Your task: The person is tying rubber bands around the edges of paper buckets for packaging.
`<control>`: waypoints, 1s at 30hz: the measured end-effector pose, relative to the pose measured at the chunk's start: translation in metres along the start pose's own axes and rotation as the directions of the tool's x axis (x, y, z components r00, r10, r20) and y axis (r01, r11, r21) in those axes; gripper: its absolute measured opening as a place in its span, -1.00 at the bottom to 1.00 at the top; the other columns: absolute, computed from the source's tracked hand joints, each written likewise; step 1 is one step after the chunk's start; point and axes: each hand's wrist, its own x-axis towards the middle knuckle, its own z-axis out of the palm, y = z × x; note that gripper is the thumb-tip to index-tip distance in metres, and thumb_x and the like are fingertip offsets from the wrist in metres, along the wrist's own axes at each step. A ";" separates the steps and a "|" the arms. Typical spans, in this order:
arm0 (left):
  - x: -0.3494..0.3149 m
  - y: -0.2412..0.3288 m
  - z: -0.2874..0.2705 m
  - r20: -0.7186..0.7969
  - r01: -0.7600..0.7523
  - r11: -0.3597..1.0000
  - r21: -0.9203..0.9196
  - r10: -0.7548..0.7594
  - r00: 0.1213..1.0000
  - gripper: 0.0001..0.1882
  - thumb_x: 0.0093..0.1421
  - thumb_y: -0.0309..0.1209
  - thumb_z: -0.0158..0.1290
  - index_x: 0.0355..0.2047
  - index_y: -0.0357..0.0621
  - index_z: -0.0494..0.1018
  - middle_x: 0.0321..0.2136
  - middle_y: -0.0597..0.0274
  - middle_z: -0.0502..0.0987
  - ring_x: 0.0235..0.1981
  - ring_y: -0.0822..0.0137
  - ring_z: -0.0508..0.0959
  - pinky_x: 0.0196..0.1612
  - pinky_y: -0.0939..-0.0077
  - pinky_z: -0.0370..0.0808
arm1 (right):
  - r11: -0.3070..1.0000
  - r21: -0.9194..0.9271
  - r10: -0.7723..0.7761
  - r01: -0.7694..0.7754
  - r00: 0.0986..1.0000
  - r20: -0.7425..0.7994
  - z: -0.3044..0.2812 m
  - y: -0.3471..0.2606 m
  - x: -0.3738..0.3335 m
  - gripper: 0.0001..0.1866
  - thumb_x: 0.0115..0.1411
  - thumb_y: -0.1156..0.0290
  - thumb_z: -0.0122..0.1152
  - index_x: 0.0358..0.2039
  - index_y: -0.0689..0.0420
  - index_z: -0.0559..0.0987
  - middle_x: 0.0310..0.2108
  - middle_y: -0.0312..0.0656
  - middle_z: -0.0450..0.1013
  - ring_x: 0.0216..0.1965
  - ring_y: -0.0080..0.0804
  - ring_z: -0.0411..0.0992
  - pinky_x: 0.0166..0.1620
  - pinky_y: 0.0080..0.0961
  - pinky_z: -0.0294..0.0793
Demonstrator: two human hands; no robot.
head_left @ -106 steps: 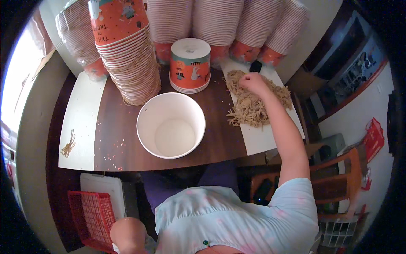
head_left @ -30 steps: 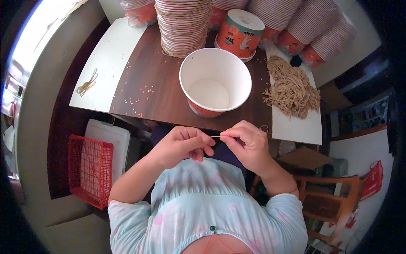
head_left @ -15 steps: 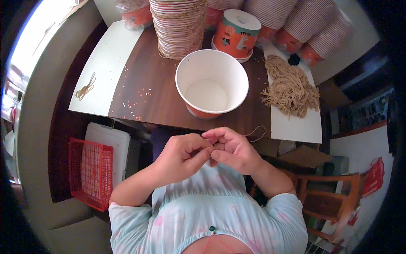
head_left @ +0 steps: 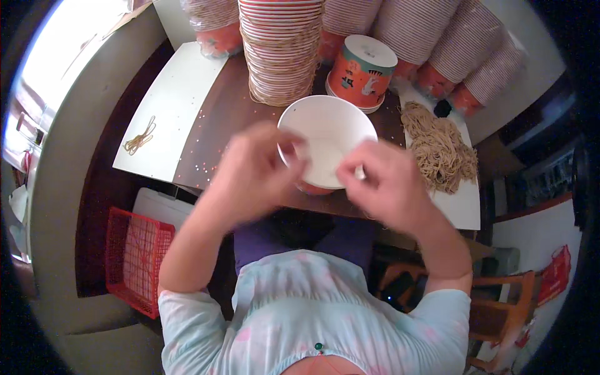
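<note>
A white-lined paper bucket [head_left: 328, 137] with an orange outside stands mouth up at the table's near edge. My left hand [head_left: 256, 169], smeared by motion, is in front of its left rim with the fingers curled into a pinch. Across the mouth, my right hand [head_left: 390, 178] hovers by the right rim, thumb and fingers closed together. What either hand holds is too blurred to make out. The hands are apart and hide parts of the rim.
Behind the bucket stand a tall stack of nested buckets [head_left: 281, 56] and an upturned orange bucket [head_left: 361, 75]. Tan cords [head_left: 440, 150] lie heaped on the right, with a small cord bundle [head_left: 140, 136] on the left. Wrapped stacks [head_left: 412, 31] line the back. A red basket [head_left: 139, 259] sits below left.
My hands were together over my lap with a thin cord trailing from the right one. They have since parted and risen forward to either side of the bucket's mouth.
</note>
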 end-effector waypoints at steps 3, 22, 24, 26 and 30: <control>0.056 -0.032 -0.015 -0.129 -0.030 0.982 0.184 0.055 0.990 -0.76 0.16 -0.41 0.12 -0.19 -0.28 0.54 -0.42 0.31 0.53 -0.49 0.60 0.39 -0.45 0.68 0.34 | 0.980 0.141 0.136 -0.138 0.990 0.021 0.004 0.027 0.047 -0.84 0.10 0.40 0.26 -0.43 0.26 0.60 -0.48 -0.25 0.50 -0.45 -0.56 0.44 -0.38 -0.58 0.41; 0.094 -0.087 -0.004 0.116 0.333 0.883 -0.330 -0.312 0.943 -0.77 0.23 -0.49 -0.02 -0.19 -0.33 0.57 -0.53 0.39 0.50 -0.57 0.62 0.35 -0.52 0.69 0.30 | 0.886 0.208 0.410 -0.414 0.910 0.067 0.069 0.082 0.103 -0.84 0.06 0.40 0.24 -0.52 0.25 0.60 -0.61 -0.29 0.50 -0.55 -0.61 0.40 -0.45 -0.53 0.39; 0.094 -0.084 -0.003 0.120 0.332 0.888 -0.319 -0.310 0.943 -0.76 0.23 -0.49 -0.02 -0.19 -0.33 0.57 -0.53 0.39 0.49 -0.57 0.62 0.35 -0.52 0.69 0.29 | 0.887 0.207 0.410 -0.413 0.910 0.060 0.069 0.083 0.102 -0.83 0.06 0.40 0.24 -0.54 0.25 0.59 -0.61 -0.29 0.49 -0.55 -0.61 0.40 -0.45 -0.53 0.39; 0.094 -0.083 -0.003 0.117 0.338 0.891 -0.304 -0.317 0.941 -0.76 0.22 -0.49 -0.02 -0.19 -0.32 0.57 -0.54 0.40 0.49 -0.57 0.63 0.35 -0.52 0.69 0.29 | 0.889 0.206 0.409 -0.409 0.911 0.042 0.069 0.083 0.102 -0.83 0.06 0.41 0.24 -0.55 0.25 0.59 -0.62 -0.29 0.49 -0.55 -0.61 0.39 -0.45 -0.54 0.38; 0.093 -0.084 -0.003 0.126 0.334 0.891 -0.307 -0.310 0.942 -0.76 0.22 -0.50 -0.03 -0.19 -0.32 0.58 -0.54 0.40 0.49 -0.57 0.63 0.35 -0.52 0.70 0.29 | 0.875 0.227 0.427 -0.428 0.903 0.059 0.070 0.081 0.103 -0.83 0.07 0.41 0.24 -0.56 0.25 0.58 -0.64 -0.30 0.47 -0.57 -0.61 0.39 -0.47 -0.53 0.37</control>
